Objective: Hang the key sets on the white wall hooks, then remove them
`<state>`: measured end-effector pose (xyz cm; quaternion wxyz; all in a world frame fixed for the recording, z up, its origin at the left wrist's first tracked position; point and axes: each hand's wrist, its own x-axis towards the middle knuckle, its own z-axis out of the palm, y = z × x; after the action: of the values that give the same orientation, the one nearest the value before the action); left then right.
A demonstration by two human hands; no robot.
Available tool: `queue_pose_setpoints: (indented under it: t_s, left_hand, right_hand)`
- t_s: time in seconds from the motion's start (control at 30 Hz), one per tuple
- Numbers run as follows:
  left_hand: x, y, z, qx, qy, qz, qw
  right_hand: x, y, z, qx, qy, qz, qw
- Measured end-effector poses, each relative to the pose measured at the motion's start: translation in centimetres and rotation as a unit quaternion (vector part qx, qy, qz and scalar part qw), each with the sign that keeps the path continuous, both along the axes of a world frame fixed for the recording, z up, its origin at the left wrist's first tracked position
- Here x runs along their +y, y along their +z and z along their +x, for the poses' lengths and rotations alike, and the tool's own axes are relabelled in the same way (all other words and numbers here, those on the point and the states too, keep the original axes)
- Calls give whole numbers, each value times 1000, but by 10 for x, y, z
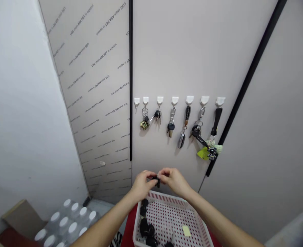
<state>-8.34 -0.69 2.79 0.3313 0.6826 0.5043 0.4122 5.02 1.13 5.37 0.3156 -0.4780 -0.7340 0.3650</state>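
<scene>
My left hand (142,183) and my right hand (174,179) meet above the far rim of a white perforated basket (167,197). Both pinch a small black key (156,180) between their fingertips. Several more black keys (145,224) lie along the basket's left side, and a yellow tag (186,230) lies on its floor. On the pale wall panel above, a row of white hooks (174,100) carries key bunches (170,126); the leftmost hook (136,101) is bare.
A pack of white-capped bottles (69,221) stands on the floor at lower left, beside a cardboard box (23,216). The basket rests on something red (128,226). Black vertical strips (131,79) divide the wall panels.
</scene>
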Motion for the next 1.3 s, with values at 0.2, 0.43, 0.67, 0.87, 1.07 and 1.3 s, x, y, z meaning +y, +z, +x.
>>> queue_pose_setpoints:
  t_s: [0.2, 0.43, 0.67, 0.87, 1.07, 1.3]
  left_hand:
    - [22, 19, -12, -154, 26, 26, 987]
    - [48, 80, -39, -201, 107, 54, 972]
    - [84, 146, -62, -195, 173, 108, 959]
    - [117, 177, -70, -162, 234, 127, 950]
    - [136, 194, -72, -116, 284, 132, 943]
    - [144, 194, -72, -78, 326, 117, 935]
  right_hand:
    - [19, 37, -20, 73, 13, -33, 997]
    - [44, 87, -54, 81, -7, 44, 996]
    - [74, 141, -89, 93, -59, 128, 986]
    - [100, 163, -107, 76, -120, 222, 965]
    - [117, 173, -112, 39, -147, 257, 954]
    - [117, 170, -114, -6, -152, 256, 955]
